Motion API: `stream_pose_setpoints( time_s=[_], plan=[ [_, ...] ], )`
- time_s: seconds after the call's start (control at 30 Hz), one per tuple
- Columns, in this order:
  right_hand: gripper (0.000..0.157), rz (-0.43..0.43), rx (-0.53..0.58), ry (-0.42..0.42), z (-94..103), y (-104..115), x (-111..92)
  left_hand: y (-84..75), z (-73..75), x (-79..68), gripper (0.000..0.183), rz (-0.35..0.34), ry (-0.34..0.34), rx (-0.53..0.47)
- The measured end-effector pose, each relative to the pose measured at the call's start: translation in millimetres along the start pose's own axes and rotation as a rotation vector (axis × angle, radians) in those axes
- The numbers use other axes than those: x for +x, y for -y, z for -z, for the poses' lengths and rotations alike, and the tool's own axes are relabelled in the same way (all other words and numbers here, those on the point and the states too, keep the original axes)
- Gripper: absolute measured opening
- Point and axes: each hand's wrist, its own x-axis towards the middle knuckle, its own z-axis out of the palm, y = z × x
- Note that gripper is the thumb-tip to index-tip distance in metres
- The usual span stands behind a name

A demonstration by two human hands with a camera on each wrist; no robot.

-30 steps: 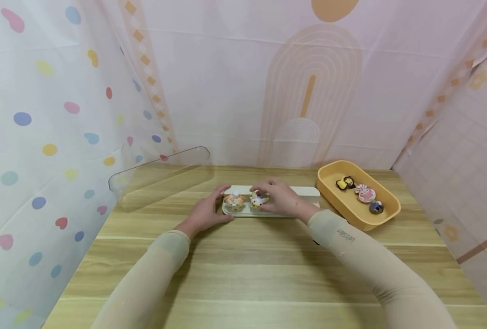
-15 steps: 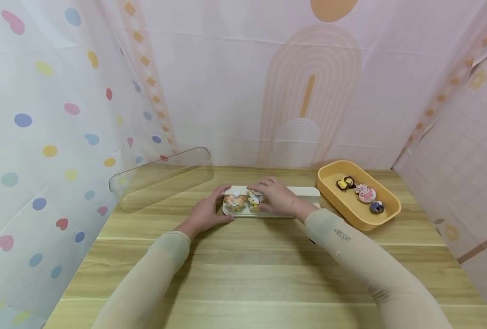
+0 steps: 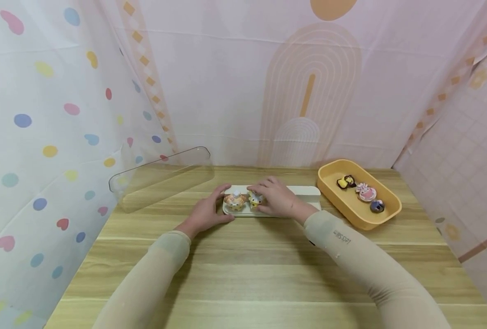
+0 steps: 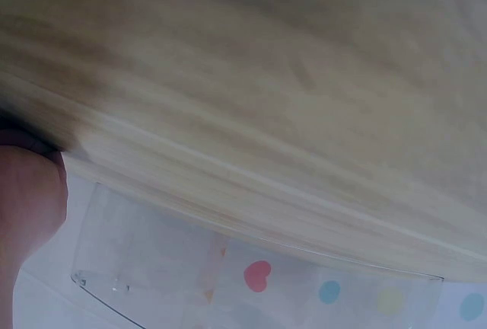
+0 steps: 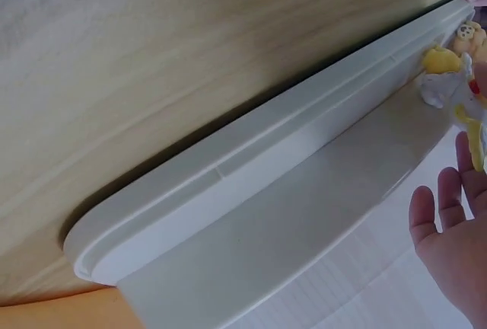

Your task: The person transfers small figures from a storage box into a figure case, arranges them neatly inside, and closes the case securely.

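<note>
A long white display base [image 3: 309, 191] lies on the table, with a raised step along its back. My left hand [image 3: 204, 214] holds its left end, thumb at the front edge and fingers at the back. On that end stands an orange-brown figurine [image 3: 235, 201] with a white top. Just right of it, my right hand [image 3: 279, 197] pinches a small yellow-and-white figurine [image 3: 255, 200] close over the base. The right wrist view shows the figurine's yellow and white parts [image 5: 441, 61] beside my fingers; the left wrist view shows only part of my left hand [image 4: 30, 199].
A clear plastic cover [image 3: 165, 178] rests at the back left against the patterned curtain. At the right, a yellow tray [image 3: 330, 194] contains a yellow-and-black figurine [image 3: 346, 182], a pink one [image 3: 365, 193] and a dark blue one [image 3: 377, 206].
My right hand has shifted slightly left with the yellow-and-white figurine, bringing it nearer the orange-brown one, and the figurine has turned a little. My left hand has stayed in place.
</note>
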Motion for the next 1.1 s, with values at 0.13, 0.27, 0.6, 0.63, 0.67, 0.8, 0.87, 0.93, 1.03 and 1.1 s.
stream_pose_setpoints(
  time_s=[0.13,0.27,0.6,0.63,0.67,0.8,0.87,0.93,1.03,1.1],
  plan=[
    [0.067,0.008,-0.014,-0.001,-0.1,0.3,-2.7,0.6,-1.1,-0.1,0.103,-0.004,-0.007,0.008],
    [0.071,0.006,-0.049,-0.003,-3.7,1.0,-3.8,0.5,-1.1,-0.4,0.102,-0.007,-0.008,0.005],
    [0.082,-0.026,-0.020,-0.024,-8.1,2.1,-4.5,-2.0,0.0,-1.0,0.102,-0.009,-0.007,-0.008],
    [0.084,-0.039,-0.004,-0.021,-7.4,2.1,-5.4,-2.1,0.0,-1.1,0.102,-0.009,-0.008,-0.009],
    [0.085,-0.051,0.013,-0.019,-6.1,1.7,-6.5,-1.8,-0.1,-0.9,0.102,-0.010,-0.009,-0.010],
    [0.091,-0.102,0.057,-0.028,6.9,-5.4,-16.7,-2.0,-0.8,-1.2,0.102,-0.014,-0.010,-0.008],
    [0.091,-0.122,0.055,-0.055,17.7,-15.9,-25.0,-1.8,-1.3,-1.1,0.102,-0.015,-0.010,-0.008],
    [0.087,-0.161,0.066,-0.102,29.8,-31.6,-34.8,-1.9,-1.5,-1.2,0.102,-0.016,-0.010,-0.011],
    [0.072,-0.263,0.100,-0.184,50.0,-62.4,-51.8,-0.8,-1.2,-1.1,0.102,-0.016,-0.011,-0.013],
    [0.061,-0.376,0.125,-0.231,62.5,-85.4,-64.0,0.0,-0.5,-0.7,0.102,-0.014,-0.012,-0.014]
  ],
)
